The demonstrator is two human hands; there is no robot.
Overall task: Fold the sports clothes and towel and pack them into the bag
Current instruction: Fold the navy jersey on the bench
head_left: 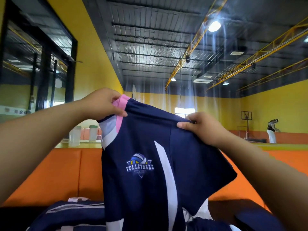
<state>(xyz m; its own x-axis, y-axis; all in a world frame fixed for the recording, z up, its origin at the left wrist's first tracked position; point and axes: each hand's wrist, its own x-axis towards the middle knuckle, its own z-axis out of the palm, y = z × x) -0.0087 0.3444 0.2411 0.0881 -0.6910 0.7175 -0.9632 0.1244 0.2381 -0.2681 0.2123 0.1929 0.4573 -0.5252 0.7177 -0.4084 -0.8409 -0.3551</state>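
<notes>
1. A person holds a navy jersey point(141, 189) up in the air in front of them with both bare hands, so that it hangs down from its top edge.
2. The left hand point(101, 104) grips the jersey at its upper left corner. Its fingers point(120, 112) are clamped on the cloth right at the pink trim point(119, 104).
3. The right hand point(203, 127) grips the top edge further right and a little lower. Its fingers point(183, 126) pinch a bunched fold of the navy cloth, thumb towards the camera.
4. The jersey faces the camera. It shows a volleyball logo point(140, 165) on the chest, a curved white stripe beside it, and pale panels under the pink trim.
5. The jersey's lower part hangs out of view at the bottom edge, so whether it touches anything below cannot be told.
6. Low on the left, behind the hanging jersey, lies another navy garment point(70, 212) with white stripes.
7. Orange padding point(66, 172) runs behind both garments.
8. Two translucent bottles point(75, 137) stand beyond the padding, near the left arm.
9. Far off on the right, a person point(271, 130) bends forward near a basketball hoop point(246, 115).
</notes>
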